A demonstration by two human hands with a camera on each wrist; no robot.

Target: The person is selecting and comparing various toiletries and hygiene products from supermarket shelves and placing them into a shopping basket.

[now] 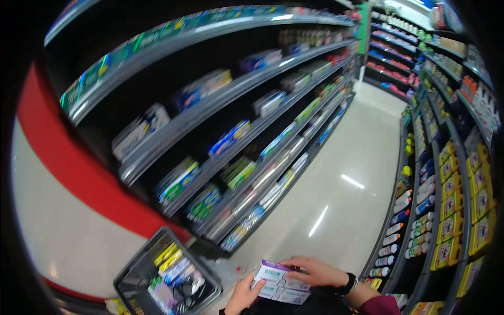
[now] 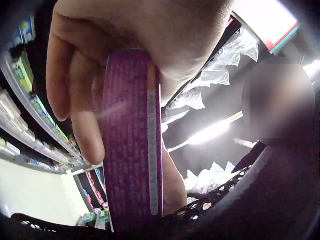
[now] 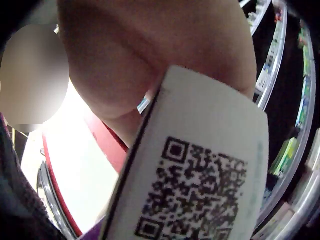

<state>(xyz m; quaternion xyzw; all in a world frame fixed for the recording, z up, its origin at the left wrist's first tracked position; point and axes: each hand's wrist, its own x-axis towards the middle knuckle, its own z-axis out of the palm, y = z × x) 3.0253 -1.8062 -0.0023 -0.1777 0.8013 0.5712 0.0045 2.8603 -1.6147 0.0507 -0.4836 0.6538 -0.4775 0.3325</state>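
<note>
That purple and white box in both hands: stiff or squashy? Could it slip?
Probably stiff: the box shows flat faces and sharp edges under the left hand and right hand. Likely light, looking like thin card. Its smooth printed faces may slide.

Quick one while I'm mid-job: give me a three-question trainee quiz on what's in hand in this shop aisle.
1. True or false: the left hand and the right hand both hold the purple-and-white box.
2. In the head view, the basket sits A) lower left, B) lower right, C) top centre.
3. Fill in: in the right wrist view, the box face shows a ___ code.
Key: 1 true; 2 A; 3 QR.
</note>
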